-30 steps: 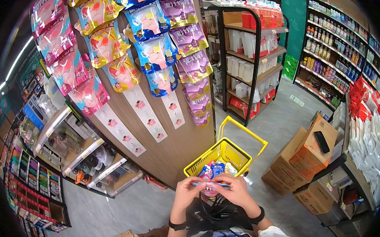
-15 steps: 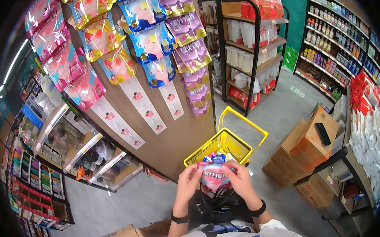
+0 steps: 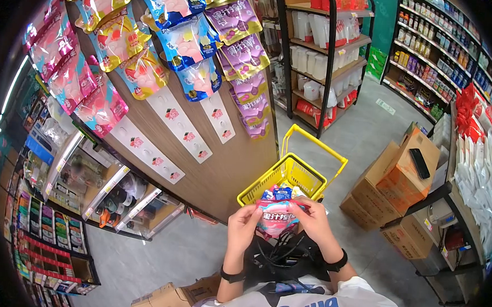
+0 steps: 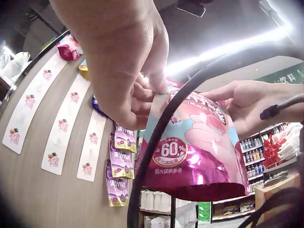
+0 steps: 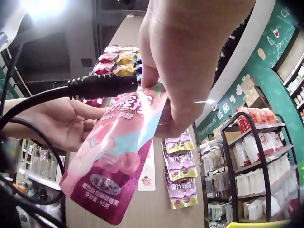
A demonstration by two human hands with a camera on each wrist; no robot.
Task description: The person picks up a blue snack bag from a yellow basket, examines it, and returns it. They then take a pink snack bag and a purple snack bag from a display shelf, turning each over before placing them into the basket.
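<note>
Pink pouch (image 3: 276, 220) near yellow basket (image 3: 310, 176); left hand (image 3: 242, 225), right hand (image 3: 315, 221) pinching its top corners. Judged light, soft, slippery; best held by top edge.

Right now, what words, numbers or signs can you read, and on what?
"60%": held pouch; seemingly white strips
"图片仅供参考": same pouch
"65克": same pouch
"果汁": that pouch, hanging purple pouches
"纸品": green wall
"饮料": green sign
"blimg", then creased: shirt
Too small or blurred: floor sign, bottle labels, carton print

Pouch (image 4: 202, 149) close in both wrist views
</note>
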